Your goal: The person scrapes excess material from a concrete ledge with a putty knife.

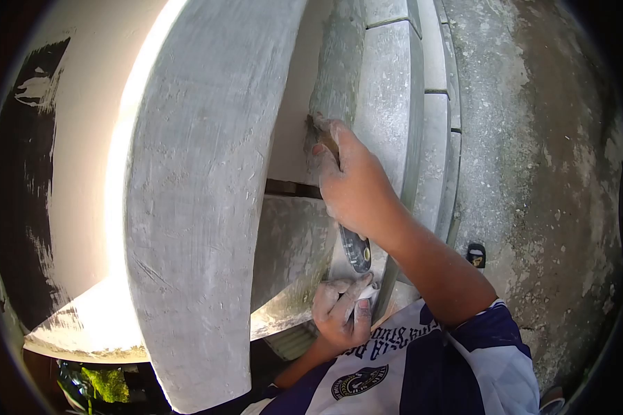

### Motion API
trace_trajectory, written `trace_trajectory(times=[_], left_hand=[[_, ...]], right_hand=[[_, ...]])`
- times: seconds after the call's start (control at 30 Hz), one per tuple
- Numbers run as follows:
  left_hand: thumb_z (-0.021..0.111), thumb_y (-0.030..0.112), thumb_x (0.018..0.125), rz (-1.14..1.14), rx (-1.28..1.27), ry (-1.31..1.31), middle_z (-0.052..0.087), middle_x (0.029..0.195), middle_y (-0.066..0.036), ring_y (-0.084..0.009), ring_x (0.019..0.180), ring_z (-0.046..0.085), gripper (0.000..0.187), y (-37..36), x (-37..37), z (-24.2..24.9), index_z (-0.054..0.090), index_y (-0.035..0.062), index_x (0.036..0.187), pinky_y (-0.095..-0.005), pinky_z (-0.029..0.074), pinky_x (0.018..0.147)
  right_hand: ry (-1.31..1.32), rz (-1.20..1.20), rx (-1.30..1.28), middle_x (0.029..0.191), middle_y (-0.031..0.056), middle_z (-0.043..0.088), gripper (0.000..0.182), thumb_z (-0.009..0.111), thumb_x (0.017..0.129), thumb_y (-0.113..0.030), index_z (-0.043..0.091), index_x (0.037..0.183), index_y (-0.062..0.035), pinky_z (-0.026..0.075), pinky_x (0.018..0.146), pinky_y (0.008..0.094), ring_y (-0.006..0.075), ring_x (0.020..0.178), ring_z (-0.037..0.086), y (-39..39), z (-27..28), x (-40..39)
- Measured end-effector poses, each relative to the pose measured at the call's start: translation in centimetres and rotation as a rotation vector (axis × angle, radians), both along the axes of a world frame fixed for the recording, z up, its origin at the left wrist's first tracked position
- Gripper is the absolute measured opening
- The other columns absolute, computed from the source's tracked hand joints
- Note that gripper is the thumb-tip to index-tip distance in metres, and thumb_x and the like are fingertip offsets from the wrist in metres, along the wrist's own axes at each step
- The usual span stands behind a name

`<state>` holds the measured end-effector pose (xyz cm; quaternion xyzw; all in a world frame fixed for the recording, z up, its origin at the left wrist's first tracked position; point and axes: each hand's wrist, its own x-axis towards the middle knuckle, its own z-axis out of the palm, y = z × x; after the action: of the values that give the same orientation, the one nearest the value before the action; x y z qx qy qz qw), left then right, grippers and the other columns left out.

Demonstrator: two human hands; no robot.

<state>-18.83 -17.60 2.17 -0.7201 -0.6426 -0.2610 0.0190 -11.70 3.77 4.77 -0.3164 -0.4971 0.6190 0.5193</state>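
Note:
My right hand (353, 183) is closed around a paintbrush (356, 250). Its dark handle, with a hole near the end, sticks out below my palm. Near my fingertips, the dark bristle end meets the pale wall surface beside a grey, roughly coated strip (339, 62). Lower down, my left hand (340, 315) is closed with its fingers bent around a small white thing (371, 293), whose kind I cannot make out. Whitish dust or paste covers the fingers of both hands.
A broad grey curved slab (201, 173) rises at left. Stepped grey ledges (391, 90) run along the right of my hands. Beyond lies a stained concrete floor (533, 207) with a small dark object (475, 254). Green leaves (107, 384) show at lower left.

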Motion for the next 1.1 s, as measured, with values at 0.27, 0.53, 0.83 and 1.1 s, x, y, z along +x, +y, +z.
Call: trace_trajectory(times=[0.27, 0.53, 0.83, 1.1], left_hand=[[0.064, 0.017, 0.092, -0.004, 0.035, -0.009, 0.063, 0.09, -0.016, -0.029, 0.082, 0.059, 0.033, -0.2, -0.5, -0.8, 0.078, -0.0027, 0.115, -0.0369, 0.048, 0.074], [0.067, 0.009, 0.083, 0.004, 0.011, 0.0, 0.065, 0.091, -0.017, -0.0325, 0.077, 0.061, 0.026, -0.1, -0.2, -0.2, 0.075, -0.0034, 0.105, -0.0394, 0.05, 0.068], [0.07, 0.007, 0.082, -0.01, 0.016, -0.003, 0.064, 0.092, -0.019, -0.0353, 0.075, 0.062, 0.024, 0.0, -0.3, -0.2, 0.073, -0.0053, 0.101, -0.0418, 0.05, 0.065], [0.068, 0.007, 0.083, 0.02, -0.015, -0.01, 0.065, 0.093, -0.019, -0.035, 0.077, 0.061, 0.026, 0.2, 0.2, 0.4, 0.075, -0.0035, 0.106, -0.0414, 0.05, 0.068]], right_hand=[[-0.046, -0.054, 0.119, 0.094, 0.0355, 0.07, 0.043, 0.053, 0.103, -0.009, 0.048, 0.142, 0.0072, 0.055, 0.08, 0.0529, 0.0525, 0.089, 0.071, -2.1, -0.9, -0.5], [0.048, -0.022, 0.104, 0.095, 0.0373, 0.07, 0.044, 0.053, 0.101, -0.005, 0.045, 0.143, 0.0071, 0.055, 0.082, 0.0541, 0.0535, 0.094, 0.07, -1.6, -0.8, -0.5], [-0.033, 0.154, -0.061, 0.116, 0.034, 0.069, 0.04, 0.054, 0.106, -0.008, 0.046, 0.143, 0.0044, 0.052, 0.095, 0.0457, 0.0457, 0.111, 0.071, -1.6, 0.5, 1.0], [0.013, -0.013, 0.064, 0.085, 0.0351, 0.068, 0.036, 0.056, 0.103, -0.008, 0.043, 0.134, 0.0054, 0.052, 0.071, 0.0576, 0.0554, 0.083, 0.069, -1.1, -0.2, -0.2]])
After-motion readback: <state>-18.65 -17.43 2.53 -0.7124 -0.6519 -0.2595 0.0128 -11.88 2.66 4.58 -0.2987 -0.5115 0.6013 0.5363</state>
